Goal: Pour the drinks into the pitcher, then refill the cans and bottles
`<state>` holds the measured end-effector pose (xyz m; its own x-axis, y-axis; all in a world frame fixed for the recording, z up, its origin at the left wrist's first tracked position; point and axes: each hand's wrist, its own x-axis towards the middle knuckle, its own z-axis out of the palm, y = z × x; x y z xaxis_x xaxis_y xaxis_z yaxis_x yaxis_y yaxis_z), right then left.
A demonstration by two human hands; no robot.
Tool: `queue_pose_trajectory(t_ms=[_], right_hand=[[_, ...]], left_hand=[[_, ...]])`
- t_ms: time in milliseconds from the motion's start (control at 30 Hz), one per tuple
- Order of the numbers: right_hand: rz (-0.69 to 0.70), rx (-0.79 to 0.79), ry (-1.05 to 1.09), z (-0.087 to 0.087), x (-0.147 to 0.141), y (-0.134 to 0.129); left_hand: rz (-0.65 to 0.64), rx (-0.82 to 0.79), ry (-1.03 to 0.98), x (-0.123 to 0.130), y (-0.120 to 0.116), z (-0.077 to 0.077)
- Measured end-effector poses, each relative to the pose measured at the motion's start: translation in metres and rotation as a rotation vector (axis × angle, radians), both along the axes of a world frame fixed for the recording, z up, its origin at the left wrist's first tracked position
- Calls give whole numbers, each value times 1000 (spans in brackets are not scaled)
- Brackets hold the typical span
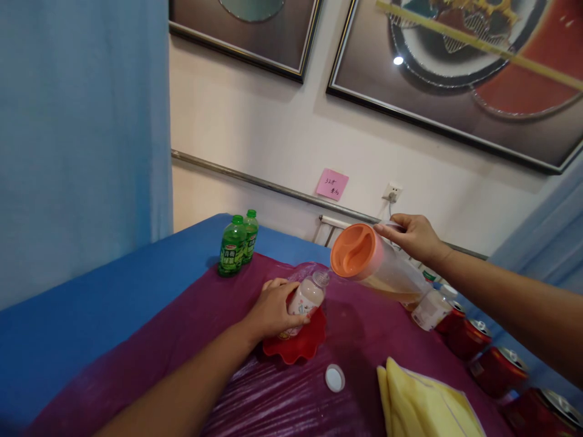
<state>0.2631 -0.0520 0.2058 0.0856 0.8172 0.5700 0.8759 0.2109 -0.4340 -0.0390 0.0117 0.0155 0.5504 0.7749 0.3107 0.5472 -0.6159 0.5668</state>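
Note:
My left hand (pixel 276 308) is wrapped round a clear bottle (pixel 308 301) with a printed label, its mouth uncapped and leaning to the right. Under the bottle sits a red scalloped dish (pixel 298 349). My right hand (pixel 416 238) grips the handle of a translucent pitcher (pixel 387 270) with an orange lid (pixel 357 250). The pitcher lies tilted in the air, its lid end beside the bottle's mouth and amber liquid along its lower side. Whether liquid is flowing out is hard to make out. A white cap (pixel 334 378) lies on the purple sheet (pixel 355 340), in front of the dish.
Two green bottles (pixel 232 247) stand at the back left. On the right are a capped bottle (pixel 432 306) and several red cans (pixel 498 369). A folded yellow cloth (pixel 423 403) lies at the front right. Behind runs a metal rail (pixel 255 179) along the wall.

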Motion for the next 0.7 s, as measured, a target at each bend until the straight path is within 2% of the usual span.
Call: queue_pose_trajectory(t_ms=[700], right_hand=[[-14, -16, -20, 2, 0, -1]], left_hand=[[3, -30, 27, 0, -3, 5]])
